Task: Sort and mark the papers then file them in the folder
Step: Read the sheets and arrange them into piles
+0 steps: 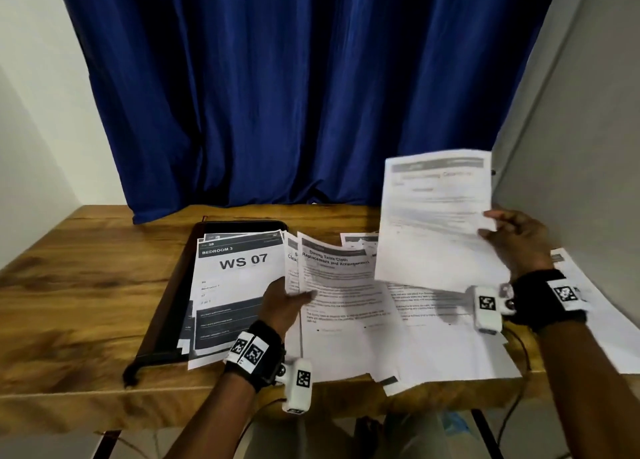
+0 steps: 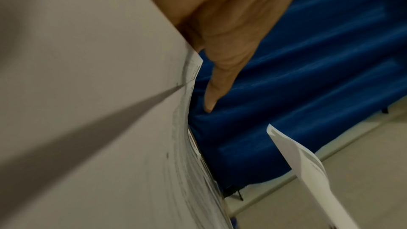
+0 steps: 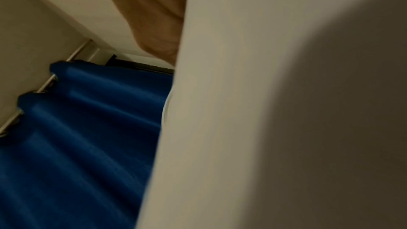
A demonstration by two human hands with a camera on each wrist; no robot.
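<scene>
Two hands at work, each wrist wearing a black band with white coded tags. The left hand [image 1: 282, 304] pinches the near-left edge of a sheet headed "Dining Table Cloth Replacement and Arrangement" [image 1: 337, 285], lifting it off the loose spread of papers [image 1: 433, 348] covering the worktop [image 1: 69, 285]. The right hand [image 1: 516, 242] grips one blurred sheet [image 1: 436, 219] by its right edge, held up clear of the spread. Left of them, a dark folder [image 1: 166, 303] lies open with a stack on it; the top page [image 1: 232, 296] reads "BEDROOM 3", "WS 07". Behind, one blue curtain [image 1: 294, 95].
</scene>
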